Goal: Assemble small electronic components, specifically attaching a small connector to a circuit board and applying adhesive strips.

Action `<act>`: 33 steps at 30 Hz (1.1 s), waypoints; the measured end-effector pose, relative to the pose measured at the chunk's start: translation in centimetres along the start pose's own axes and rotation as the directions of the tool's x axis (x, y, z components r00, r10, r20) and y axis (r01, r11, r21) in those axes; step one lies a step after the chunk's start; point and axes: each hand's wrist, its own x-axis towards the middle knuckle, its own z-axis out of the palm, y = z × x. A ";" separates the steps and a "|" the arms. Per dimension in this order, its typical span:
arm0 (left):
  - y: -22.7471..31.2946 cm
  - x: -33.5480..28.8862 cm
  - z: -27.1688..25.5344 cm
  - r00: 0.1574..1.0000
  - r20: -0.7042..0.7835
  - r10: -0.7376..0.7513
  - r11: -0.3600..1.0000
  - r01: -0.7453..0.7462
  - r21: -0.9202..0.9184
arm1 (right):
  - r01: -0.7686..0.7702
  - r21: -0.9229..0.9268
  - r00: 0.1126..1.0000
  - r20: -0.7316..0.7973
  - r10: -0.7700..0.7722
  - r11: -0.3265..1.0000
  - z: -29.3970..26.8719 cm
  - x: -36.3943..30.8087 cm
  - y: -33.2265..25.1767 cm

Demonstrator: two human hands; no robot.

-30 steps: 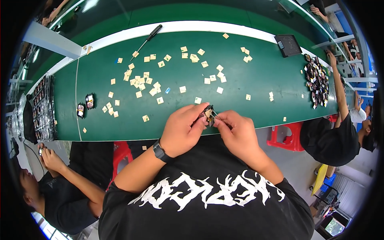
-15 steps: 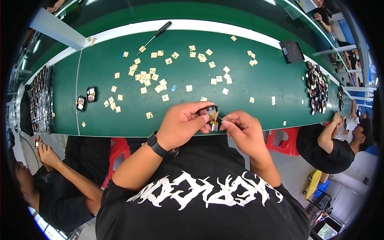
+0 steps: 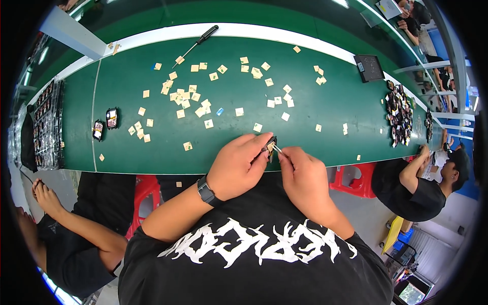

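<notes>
My left hand [image 3: 237,165], with a black watch on its wrist, grips a small black electronic device [image 3: 273,142] near the table's front edge. The device is now tilted nearly edge-on, and a tan piece shows at its side. Thin metal tweezers [image 3: 277,149] are pinched in my right hand [image 3: 306,177], their tip against the device. My fingers hide much of the device.
Pale adhesive squares [image 3: 181,96] lie scattered over the green table [image 3: 325,101]. A screwdriver [image 3: 207,33] rests at the back. Two devices [image 3: 112,118] sit left, a heap of devices [image 3: 399,114] right, beside a black tray [image 3: 370,68]. Co-workers sit either side.
My left hand has turned the device from face-up to nearly edge-on. The right hand has moved slightly with the tweezers to the device. The left co-worker's hands have shifted.
</notes>
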 end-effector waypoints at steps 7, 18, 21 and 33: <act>-0.2 -0.2 0.7 0.987 -0.080 0.138 0.984 -0.127 0.126 | 0.054 -0.101 0.998 0.037 -0.050 0.993 -0.3 0.0 -0.3; 0.1 0.0 -0.7 0.993 0.054 -0.105 0.965 0.115 -0.237 | 0.183 0.021 0.983 0.009 -0.183 0.983 0.0 0.5 2.0; 0.3 0.2 -0.9 0.978 0.106 -0.181 0.919 0.207 -0.335 | 0.217 0.053 0.976 -0.014 -0.217 0.975 0.1 0.5 2.4; 0.0 0.6 -0.9 0.941 0.153 -0.300 0.757 0.333 -0.562 | -0.111 0.852 0.994 0.091 0.063 0.511 1.7 -0.2 4.7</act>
